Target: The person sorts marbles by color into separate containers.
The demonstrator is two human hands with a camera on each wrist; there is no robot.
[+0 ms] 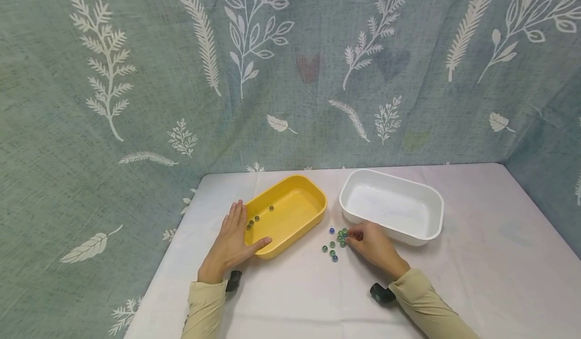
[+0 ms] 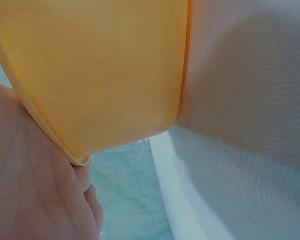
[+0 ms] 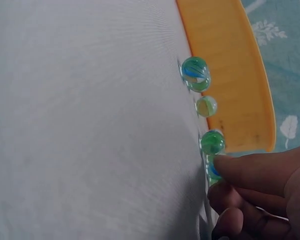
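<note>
My left hand (image 1: 230, 243) rests on the near left end of a yellow tray (image 1: 292, 218), fingers straight and thumb spread over the rim. Inside that tray lie several glass marbles (image 1: 256, 218) toward its left side. My right hand (image 1: 375, 246) is at the right edge of a loose cluster of marbles (image 1: 332, 244) on the table. Its thumb and a finger pinch a blue-green marble (image 3: 213, 172), partly hidden by the fingertips in the right wrist view. Other green marbles (image 3: 212, 142) sit close by it.
A white tray (image 1: 390, 200) stands at the right, just beyond my right hand, with nothing visible inside. The white cloth-covered table (image 1: 476, 258) meets a leaf-patterned curtain (image 1: 317, 117) at the back. Black wrist devices (image 1: 382, 294) sit by both wrists.
</note>
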